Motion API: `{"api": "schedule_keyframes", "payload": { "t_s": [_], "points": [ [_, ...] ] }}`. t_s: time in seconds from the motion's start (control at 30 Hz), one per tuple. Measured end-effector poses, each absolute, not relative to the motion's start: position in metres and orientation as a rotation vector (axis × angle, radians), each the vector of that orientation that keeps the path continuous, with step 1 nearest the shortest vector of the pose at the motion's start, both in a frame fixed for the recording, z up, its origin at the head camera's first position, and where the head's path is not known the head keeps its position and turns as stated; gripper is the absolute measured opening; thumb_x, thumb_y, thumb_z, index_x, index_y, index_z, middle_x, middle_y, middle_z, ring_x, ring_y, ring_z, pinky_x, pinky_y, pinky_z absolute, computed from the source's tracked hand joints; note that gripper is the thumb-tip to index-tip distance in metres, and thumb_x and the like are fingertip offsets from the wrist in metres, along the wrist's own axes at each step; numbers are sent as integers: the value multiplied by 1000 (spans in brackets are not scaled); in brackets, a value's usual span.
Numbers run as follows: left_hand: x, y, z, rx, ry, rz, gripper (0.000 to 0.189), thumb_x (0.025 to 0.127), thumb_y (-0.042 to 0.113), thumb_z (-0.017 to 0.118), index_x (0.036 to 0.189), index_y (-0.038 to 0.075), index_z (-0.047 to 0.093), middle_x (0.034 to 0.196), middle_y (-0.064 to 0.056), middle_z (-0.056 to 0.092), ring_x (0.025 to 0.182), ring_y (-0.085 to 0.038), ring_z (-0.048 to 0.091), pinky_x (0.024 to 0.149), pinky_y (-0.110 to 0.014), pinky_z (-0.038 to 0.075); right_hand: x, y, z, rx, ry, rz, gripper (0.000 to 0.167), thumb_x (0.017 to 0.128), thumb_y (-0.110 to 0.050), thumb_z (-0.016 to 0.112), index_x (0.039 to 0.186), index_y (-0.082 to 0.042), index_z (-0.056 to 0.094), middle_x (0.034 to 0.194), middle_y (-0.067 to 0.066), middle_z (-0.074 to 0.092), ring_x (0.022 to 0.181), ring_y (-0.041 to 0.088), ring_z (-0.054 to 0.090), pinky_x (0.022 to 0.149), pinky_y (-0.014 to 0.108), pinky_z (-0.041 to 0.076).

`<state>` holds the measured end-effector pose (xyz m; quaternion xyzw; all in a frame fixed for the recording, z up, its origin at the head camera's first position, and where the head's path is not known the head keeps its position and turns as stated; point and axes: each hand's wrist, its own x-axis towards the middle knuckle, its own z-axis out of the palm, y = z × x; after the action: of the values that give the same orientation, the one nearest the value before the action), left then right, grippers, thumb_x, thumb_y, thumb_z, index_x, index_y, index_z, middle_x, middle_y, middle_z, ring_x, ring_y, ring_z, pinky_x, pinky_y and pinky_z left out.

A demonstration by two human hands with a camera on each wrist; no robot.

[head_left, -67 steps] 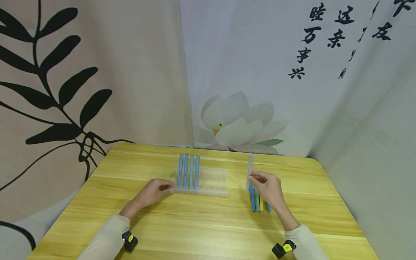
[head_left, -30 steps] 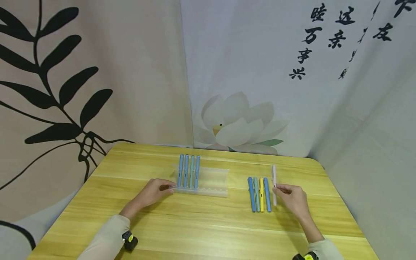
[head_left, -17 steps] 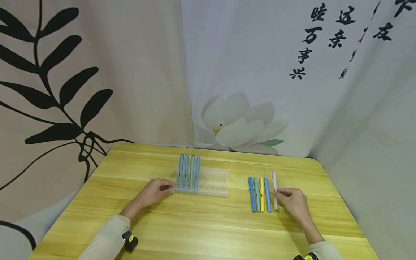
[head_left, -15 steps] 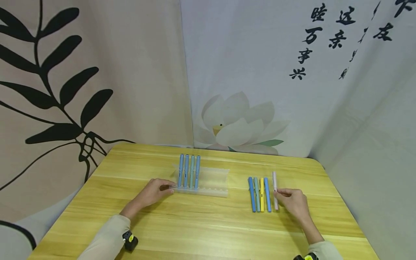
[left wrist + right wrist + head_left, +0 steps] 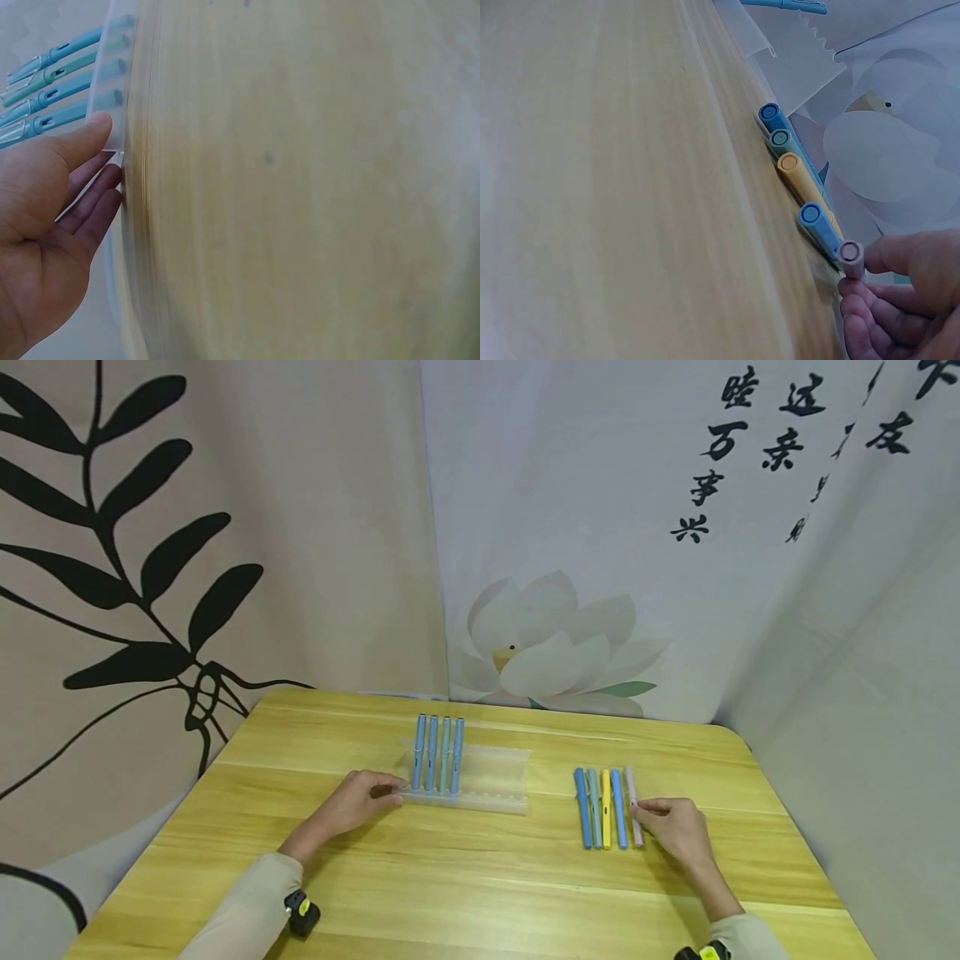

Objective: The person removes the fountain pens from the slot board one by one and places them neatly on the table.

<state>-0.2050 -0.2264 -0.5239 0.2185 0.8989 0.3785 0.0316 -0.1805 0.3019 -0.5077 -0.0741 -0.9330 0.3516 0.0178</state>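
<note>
A clear plastic pen rack stands on the table, with blue and green pens side by side in its left part. My left hand pinches the rack's left front corner between thumb and fingers; the left wrist view shows the thumb on the edge strip. On the right, my right hand pinches a pale pink pen by its middle. That pen lies at the right end of a row: a dark blue pen, a green pen, a yellow pen and a blue pen.
The wooden table stands against cloth backdrops with a printed flower and a dark leafy branch. A strip of bare wood lies between rack and pen row. Each wrist wears a small black camera.
The right hand has carried the pink pen from the left end of the row, over to its right end, and lowered it beside the blue pen. The left hand stays on the rack.
</note>
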Motion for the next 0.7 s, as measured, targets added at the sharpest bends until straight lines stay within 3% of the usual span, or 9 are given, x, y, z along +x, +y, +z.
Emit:
{"api": "schedule_keyframes", "payload": {
  "t_s": [0.2, 0.47, 0.7],
  "points": [
    [-205, -226, -523, 665, 2766, 1160, 30, 100, 17, 68, 127, 5, 72, 125, -11, 72, 117, -31, 67, 99, -50, 54, -180, 302, -508, -207, -2906, 1083, 31, 93, -32, 76, 103, -3, 81, 103, 16, 77, 101, 34, 71, 76, 39, 56],
    [-205, -226, -524, 678, 2767, 1168, 30, 100, 17, 68, 127, 4, 71, 126, -11, 72, 117, -31, 67, 99, -50, 55, -180, 301, -505, -215, -2928, 1054, 30, 93, -32, 76, 98, -3, 82, 98, 15, 78, 92, 30, 71, 67, 35, 54],
    [-205, -227, -524, 675, 2766, 1170, 31, 100, 19, 68, 127, 5, 71, 126, -11, 71, 118, -31, 66, 100, -50, 54, -180, 302, -503, -229, -2957, 1023, 30, 93, -34, 76, 97, -5, 82, 97, 14, 78, 94, 31, 71, 68, 35, 53]
  ]
}}
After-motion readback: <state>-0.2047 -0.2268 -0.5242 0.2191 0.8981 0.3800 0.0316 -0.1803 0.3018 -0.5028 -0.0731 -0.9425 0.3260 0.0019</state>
